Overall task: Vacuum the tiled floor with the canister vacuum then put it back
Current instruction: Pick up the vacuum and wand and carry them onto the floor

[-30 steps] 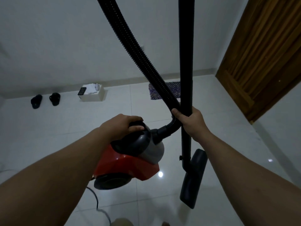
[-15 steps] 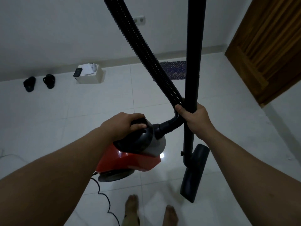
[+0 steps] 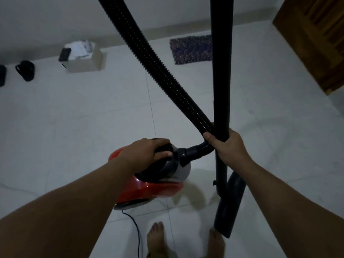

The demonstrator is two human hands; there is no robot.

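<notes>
Home interior: pale tiled floor (image 3: 74,118), wooden door (image 3: 316,40), woven doormat (image 3: 190,49), slippers (image 3: 26,70) by the white wall (image 3: 55,19), bare feet (image 3: 156,237)

Red canister vacuum (image 3: 149,190), black ribbed hose (image 3: 158,64), white tiles (image 3: 74,118).

Dim, flat indoor light leaves soft shadows on the tiled floor (image 3: 74,118); wide-angle distortion bends the edges, and motion blur smears the bare feet (image 3: 156,237).
</notes>
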